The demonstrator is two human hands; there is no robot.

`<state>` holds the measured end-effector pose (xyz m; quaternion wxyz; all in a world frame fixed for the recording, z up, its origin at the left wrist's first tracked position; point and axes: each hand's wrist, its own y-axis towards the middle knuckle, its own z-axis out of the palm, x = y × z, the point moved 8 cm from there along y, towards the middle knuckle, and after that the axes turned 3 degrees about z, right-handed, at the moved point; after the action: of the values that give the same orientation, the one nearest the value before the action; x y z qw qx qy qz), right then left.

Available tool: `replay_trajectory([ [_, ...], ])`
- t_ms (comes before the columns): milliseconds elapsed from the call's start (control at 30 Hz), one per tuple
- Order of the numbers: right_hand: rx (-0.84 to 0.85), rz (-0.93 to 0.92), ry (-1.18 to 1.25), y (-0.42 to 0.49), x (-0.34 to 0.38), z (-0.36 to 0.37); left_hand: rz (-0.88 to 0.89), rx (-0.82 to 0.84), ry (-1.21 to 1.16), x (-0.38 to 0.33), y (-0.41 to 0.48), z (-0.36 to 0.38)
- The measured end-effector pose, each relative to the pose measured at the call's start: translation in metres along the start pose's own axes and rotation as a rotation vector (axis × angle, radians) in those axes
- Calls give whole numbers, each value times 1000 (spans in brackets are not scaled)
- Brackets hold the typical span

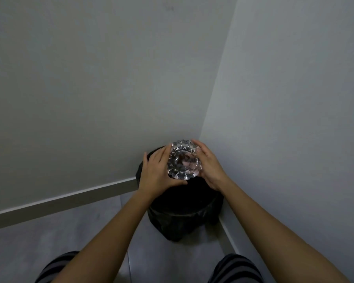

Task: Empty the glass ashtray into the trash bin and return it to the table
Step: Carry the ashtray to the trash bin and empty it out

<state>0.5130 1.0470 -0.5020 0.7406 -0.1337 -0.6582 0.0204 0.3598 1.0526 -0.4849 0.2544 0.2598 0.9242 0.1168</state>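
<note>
The round cut-glass ashtray [184, 160] is held over the open mouth of the black trash bin [184, 211]. My left hand [156, 172] grips its left side with the thumb under the near rim. Its right side rests in my right hand [209, 165]. The ashtray's scalloped rim faces me, and dark brownish bits show through its middle. A black bag lines the bin, and the inside is too dark to make out. No table is in view.
The bin stands in a room corner between two grey walls [90, 78], with a pale baseboard [70, 199] along the floor. Grey floor [70, 237] lies in front. My striped trouser legs [55, 266] show at the bottom edge.
</note>
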Motion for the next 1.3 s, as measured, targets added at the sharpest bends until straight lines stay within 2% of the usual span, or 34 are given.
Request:
replay_trajectory([
  [133, 19, -16, -75, -3, 8, 7, -28, 65, 25, 10, -7, 3],
  [333, 104, 50, -297, -3, 20, -2, -196, 447, 270, 56, -55, 24],
  [433, 73, 59, -387, -1, 16, -4, -275, 583, 288, 67, -73, 36],
  [533, -10, 8, -513, -5, 11, -6, -274, 649, 299, 64, -86, 45],
  [633, -83, -168, -790, -11, 17, -6, -284, 647, 323, 62, -90, 47],
  [733, -69, -385, -1087, -15, 23, 5, -296, 643, 316, 60, -87, 47],
  [800, 5, -482, -1256, -20, 23, 16, -289, 649, 318, 58, -86, 47],
  [967, 234, -579, -1757, -42, -1, 37, -294, 652, 322, 58, -86, 49],
  [1067, 216, -700, -1849, -50, -8, 37, -296, 640, 322, 58, -87, 50],
  [1200, 94, -1006, -1902, -57, -5, 37, -299, 617, 326, 58, -86, 51],
  [1300, 99, -1099, -1952, -55, -13, 35, -298, 604, 325, 59, -85, 52],
])
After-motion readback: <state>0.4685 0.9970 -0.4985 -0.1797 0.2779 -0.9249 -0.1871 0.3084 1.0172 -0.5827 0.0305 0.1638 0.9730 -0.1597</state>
